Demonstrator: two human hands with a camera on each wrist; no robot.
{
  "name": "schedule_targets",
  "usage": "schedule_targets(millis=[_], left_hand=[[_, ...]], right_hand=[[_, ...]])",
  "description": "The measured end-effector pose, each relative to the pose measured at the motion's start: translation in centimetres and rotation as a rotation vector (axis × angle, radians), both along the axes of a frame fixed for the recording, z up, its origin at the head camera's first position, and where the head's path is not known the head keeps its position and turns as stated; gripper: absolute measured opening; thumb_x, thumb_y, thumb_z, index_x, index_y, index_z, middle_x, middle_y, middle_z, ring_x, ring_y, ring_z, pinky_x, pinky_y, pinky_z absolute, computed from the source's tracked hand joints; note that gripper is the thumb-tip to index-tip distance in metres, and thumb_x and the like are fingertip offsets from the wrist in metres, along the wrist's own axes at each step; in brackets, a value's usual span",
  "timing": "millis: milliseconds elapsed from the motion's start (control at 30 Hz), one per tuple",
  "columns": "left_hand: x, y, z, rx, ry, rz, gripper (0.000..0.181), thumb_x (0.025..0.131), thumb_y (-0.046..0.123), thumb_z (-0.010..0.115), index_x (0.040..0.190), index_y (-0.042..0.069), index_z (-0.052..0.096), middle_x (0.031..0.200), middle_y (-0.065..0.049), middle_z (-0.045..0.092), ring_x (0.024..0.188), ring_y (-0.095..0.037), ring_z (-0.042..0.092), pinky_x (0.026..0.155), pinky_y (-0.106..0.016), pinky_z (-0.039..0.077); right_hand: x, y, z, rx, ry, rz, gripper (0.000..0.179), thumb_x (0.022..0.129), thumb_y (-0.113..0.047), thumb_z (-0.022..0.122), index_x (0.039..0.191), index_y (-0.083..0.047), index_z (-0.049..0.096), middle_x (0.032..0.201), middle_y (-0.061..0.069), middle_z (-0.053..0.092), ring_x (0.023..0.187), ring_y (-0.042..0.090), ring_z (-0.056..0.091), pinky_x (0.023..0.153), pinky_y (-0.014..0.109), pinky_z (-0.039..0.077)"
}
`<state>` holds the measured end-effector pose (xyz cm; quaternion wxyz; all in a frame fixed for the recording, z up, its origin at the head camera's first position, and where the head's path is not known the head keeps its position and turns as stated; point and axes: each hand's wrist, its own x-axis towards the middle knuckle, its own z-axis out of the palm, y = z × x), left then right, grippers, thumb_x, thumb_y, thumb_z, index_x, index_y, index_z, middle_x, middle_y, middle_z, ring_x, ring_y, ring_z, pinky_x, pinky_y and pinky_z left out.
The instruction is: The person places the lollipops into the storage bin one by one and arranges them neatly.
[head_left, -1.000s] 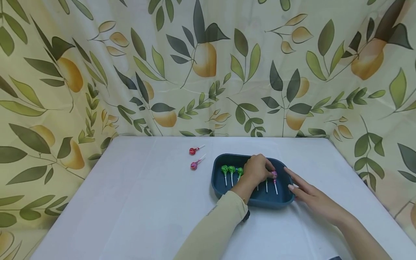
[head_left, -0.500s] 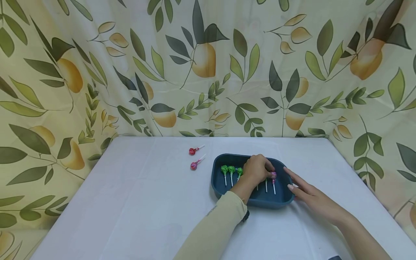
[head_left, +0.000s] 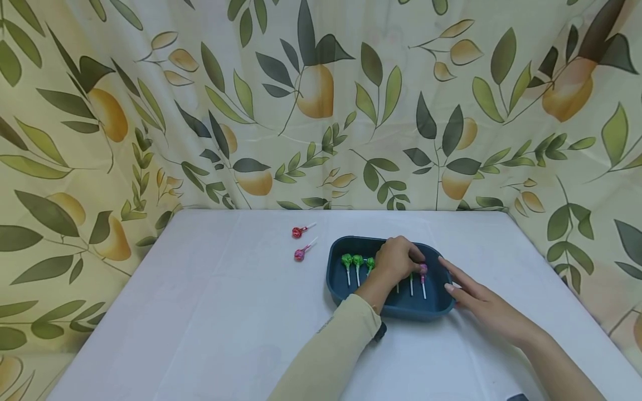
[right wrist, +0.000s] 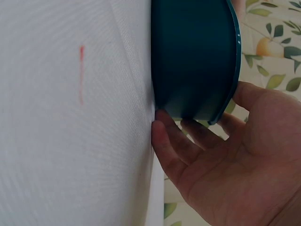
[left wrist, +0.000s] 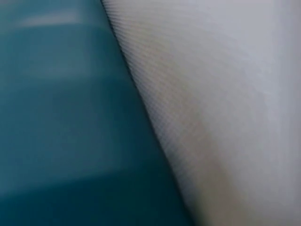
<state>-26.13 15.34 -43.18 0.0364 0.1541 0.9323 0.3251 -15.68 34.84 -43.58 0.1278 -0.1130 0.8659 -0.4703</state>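
Note:
My left hand reaches into a dark blue plastic tray, its fingertips pinching the head of a pink lollipop near the right end. That lollipop's white stick points toward me. Green lollipops lie in a row at the tray's left, and the hand covers the middle of the row. My right hand holds the tray's right end; in the right wrist view the thumb is at the rim and the fingers are low against the outer wall. The left wrist view has only a blurred tray wall and cloth.
Two lollipops, one red and one pink, lie on the white-covered table left of the tray. A curtain with a fruit-and-leaf print hangs behind the table. A small dark object shows at the bottom edge.
The pink lollipop in my left hand has turned slightly, its stick end swinging a little left so it lies straighter. Both hands and the tray stay practically in place.

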Motion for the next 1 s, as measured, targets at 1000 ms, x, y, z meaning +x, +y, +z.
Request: schedule_targets(millis=[1000], left_hand=[[0.1,-3.4,1.1,0.247,0.043,-0.084,0.017,0.082,0.026,0.091,0.098,0.024,0.086,0.098,0.016,0.076,0.099,0.002,0.065,0.090,-0.020,0.048]], right_hand=[[-0.1,0.0,0.1,0.024,-0.017,-0.017,0.062,0.112,-0.040,0.044,0.167,-0.033,0.016,0.170,0.020,0.009,0.149,0.050,0.019,0.090,0.016,0.044]])
